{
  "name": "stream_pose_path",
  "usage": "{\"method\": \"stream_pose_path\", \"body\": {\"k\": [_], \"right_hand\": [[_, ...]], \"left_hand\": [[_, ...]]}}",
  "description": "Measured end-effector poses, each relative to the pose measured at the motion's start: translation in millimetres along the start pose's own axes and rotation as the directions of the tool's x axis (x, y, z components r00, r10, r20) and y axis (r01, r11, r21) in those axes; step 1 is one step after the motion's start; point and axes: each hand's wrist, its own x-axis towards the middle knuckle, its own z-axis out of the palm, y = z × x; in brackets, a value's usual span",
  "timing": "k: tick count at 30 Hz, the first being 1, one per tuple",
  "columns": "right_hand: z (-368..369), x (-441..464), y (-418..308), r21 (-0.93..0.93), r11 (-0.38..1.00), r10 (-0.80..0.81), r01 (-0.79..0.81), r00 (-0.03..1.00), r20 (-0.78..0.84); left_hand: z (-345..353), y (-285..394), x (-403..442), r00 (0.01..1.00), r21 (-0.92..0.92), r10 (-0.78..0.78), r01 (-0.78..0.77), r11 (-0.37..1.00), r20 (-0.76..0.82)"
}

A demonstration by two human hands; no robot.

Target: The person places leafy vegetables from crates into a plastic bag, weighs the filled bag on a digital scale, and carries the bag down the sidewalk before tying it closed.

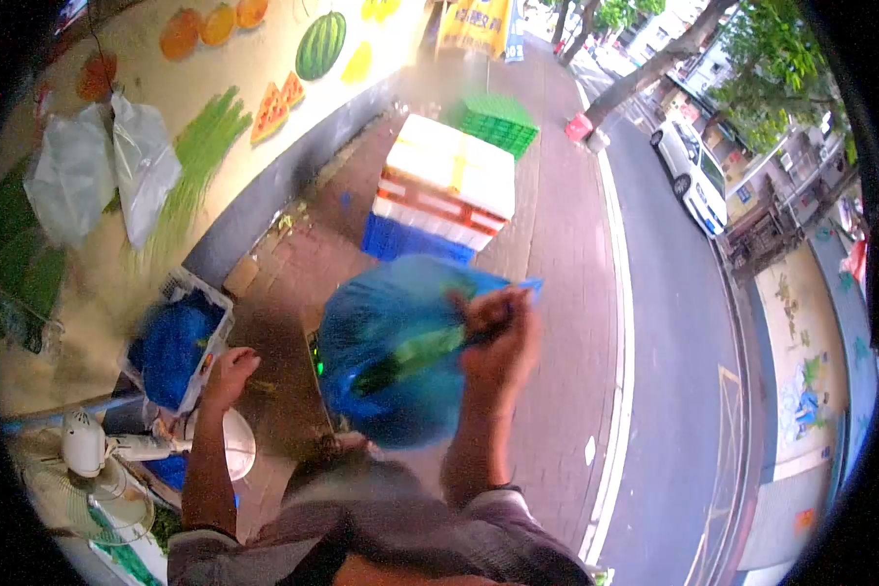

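A large, full blue plastic bag [391,342] fills the middle of the view, with something long and green showing through its side. My right hand [503,327] is closed on the bag's upper right edge, where a corner of blue plastic sticks out past the fingers. Apart from the bag, to its left, my left hand [232,376] hangs with its fingers loosely bent and nothing visible in them. Beside it stands a white crate [220,337] holding a dark blue bag [178,342].
White foam boxes [449,171] rest on a blue crate [410,239], with a green crate [498,122] behind. Two clear bags [73,176] hang on the painted wall at left. A fan [83,444] stands lower left. A white car [691,171] is on the road.
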Motion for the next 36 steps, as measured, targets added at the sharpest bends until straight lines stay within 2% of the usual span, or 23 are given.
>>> {"method": "stream_pose_path", "body": {"k": [1, 5, 6, 9, 11, 13, 14, 16, 17, 18, 19, 20, 21, 22, 24, 25, 26, 27, 28, 29, 31, 34, 36], "right_hand": [[-4.8, -1.4, -15.1, 0.104, 0.995, 0.015, -0.014, 1.0, -0.008], [-25.1, -7.2, -82.3, -0.012, 0.98, -0.191, 0.198, 0.96, 0.204], [-29.4, -10.8, -103.7, -0.011, 0.979, -0.197, 0.201, 0.967, 0.161], [-55.9, -13.1, -156.4, -0.068, 0.959, -0.277, 0.275, 0.961, -0.02], [-103.7, -10.3, -187.8, 0.036, 0.976, -0.218, 0.215, 0.963, 0.162], [-140.5, -8.7, -202.1, -0.035, 0.969, -0.236, 0.244, 0.958, 0.163], [-160.4, -6.3, -206.3, -0.056, 0.974, -0.214, 0.22, 0.972, 0.101], [-215.6, -1.5, -214.1, -0.1, 0.983, -0.15, 0.152, 0.988, 0.024], [-250.9, 6.2, -217.7, -0.118, 0.987, -0.103, 0.105, 0.994, 0.019], [-270.8, 9.9, -211.1, -0.205, 0.977, -0.105, 0.064, 0.975, -0.196], [-283.5, 15.4, -204.4, -0.267, 0.964, -0.092, -0.006, 0.93, -0.356], [-335.6, 22.6, -201.0, -0.3, 0.948, -0.015, -0.107, 0.925, -0.379], [-376.7, 30.4, -188.4, -0.209, 0.937, 0.127, -0.28, 0.831, -0.542], [-437.2, 32.1, -166.4, -0.249, 0.901, 0.14, -0.355, 0.782, -0.607], [-493.8, 34.6, -130.1, -0.115, 0.876, 0.279, -0.468, 0.687, -0.671], [-539.8, 17.0, -105.6, -0.227, 0.836, 0.223, -0.5, 0.687, -0.692], [-610.1, -14.5, -75.9, -0.141, 0.83, 0.273, -0.54, 0.612, -0.742], [-668.5, -37.4, -51.6, -0.052, 0.821, 0.329, -0.568, 0.546, -0.77], [-694.2, -49.3, -44.1, -0.02, 0.829, 0.28, -0.559, 0.445, -0.85], [-710.0, -61.2, -45.3, 0.018, 0.834, 0.232, -0.552, 0.321, -0.918], [-737.5, -53.3, -67.4, 0.033, 0.826, 0.21, -0.562, 0.252, -0.945], [-751.2, -2.6, -92.4, -0.03, 0.837, 0.15, -0.546, 0.282, -0.948], [-775.9, 20.5, -124.6, 0.136, 0.842, 0.271, -0.523, 0.19, -0.944]], "left_hand": [[1.1, -37.2, 1.8, 0.999, 0.041, -0.039, 0.039, 0.998, -0.01], [19.9, -85.5, -19.1, 0.969, 0.113, -0.2, 0.217, 0.97, -0.143], [27.7, -101.8, -14.5, 0.965, -0.168, -0.263, 0.257, 0.952, -0.013], [65.1, -100.7, -36.7, 0.952, -0.33, -0.306, 0.288, 0.899, -0.002], [91.0, -90.1, -56.4, 0.933, -0.369, -0.36, 0.339, 0.865, 0.013], [126.2, -136.9, -76.6, 0.843, -0.365, -0.53, 0.524, 0.77, 0.092], [138.7, -168.3, -88.3, 0.754, -0.23, -0.638, 0.657, 0.718, 0.158], [165.6, -206.0, -126.6, 0.643, -0.073, -0.747, 0.764, 0.642, 0.169], [176.5, -207.9, -149.6, 0.558, -0.108, -0.81, 0.83, 0.548, 0.179], [188.6, -205.3, -172.9, 0.465, -0.147, -0.865, 0.884, 0.443, 0.187], [204.2, -211.1, -191.5, 0.399, -0.133, -0.898, 0.916, 0.379, 0.186], [222.8, -221.0, -210.0, 0.327, -0.101, -0.927, 0.944, 0.313, 0.183], [234.2, -221.8, -221.6, 0.244, -0.054, -0.953, 0.97, 0.238, 0.178], [248.5, -200.9, -230.1, 0.252, -0.005, -0.94, 0.966, 0.257, 0.228], [281.1, -154.9, -237.0, 0.258, 0.066, -0.906, 0.953, 0.296, 0.337], [294.8, -148.4, -236.5, 0.26, 0.135, -0.902, 0.937, 0.322, 0.344], [314.8, -146.8, -235.9, 0.263, 0.193, -0.896, 0.918, 0.346, 0.357], [336.9, -146.2, -232.4, 0.276, 0.232, -0.888, 0.897, 0.375, 0.368], [349.4, -110.8, -235.3, 0.292, 0.255, -0.917, 0.897, 0.361, 0.271], [355.6, -82.9, -239.1, 0.301, 0.4, -0.9, 0.818, 0.414, 0.316], [375.1, -50.5, -244.5, 0.301, 0.528, -0.88, 0.712, 0.464, 0.368], [414.1, -29.0, -243.7, 0.27, 0.536, -0.876, 0.707, 0.462, 0.399], [452.4, -15.3, -226.9, 0.251, 0.522, -0.87, 0.717, 0.462, 0.426]]}}
